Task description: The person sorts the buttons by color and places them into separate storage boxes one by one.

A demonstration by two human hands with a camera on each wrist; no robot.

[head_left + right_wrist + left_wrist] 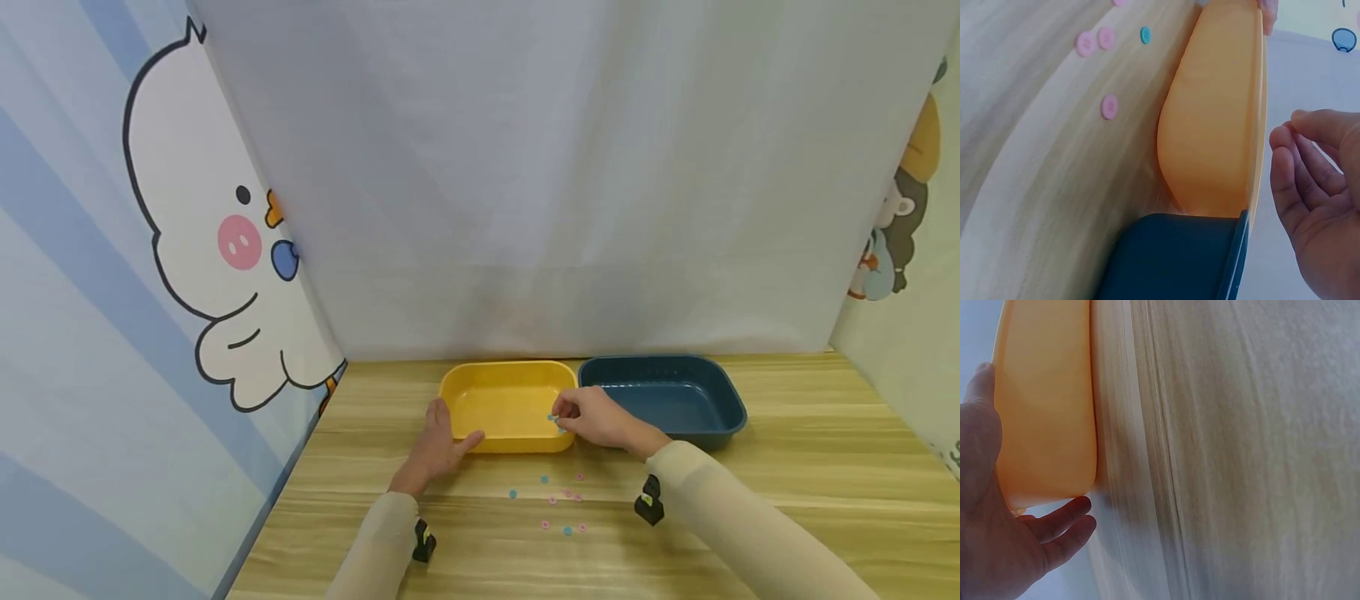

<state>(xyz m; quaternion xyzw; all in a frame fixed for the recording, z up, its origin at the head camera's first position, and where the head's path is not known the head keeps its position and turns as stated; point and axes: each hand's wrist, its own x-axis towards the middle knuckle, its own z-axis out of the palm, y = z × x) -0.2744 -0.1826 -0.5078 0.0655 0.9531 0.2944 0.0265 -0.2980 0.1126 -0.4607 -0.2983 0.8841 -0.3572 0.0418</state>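
Observation:
The yellow tray (487, 445) stands on the table with my left hand (435, 446) at its near left corner. That hand's thumb lies at the front rim, and its fingers bend round the left end, as the left wrist view (997, 550) also shows. Over the right end of the tray, my right hand (596, 417) has thumb and index finger pinched together. A small blue button (552, 417) shows at those fingertips; a second blue button (561, 431) appears just below them. In the right wrist view the pinch is beside the rim, with the button hidden.
A dark blue tray (731, 417) stands against the yellow one's right side, partly behind my right hand. Several pink buttons (582, 527) and blue buttons (513, 494) lie scattered on the wooden table (480, 567) in front. A pale curtain (525, 208) hangs behind the trays.

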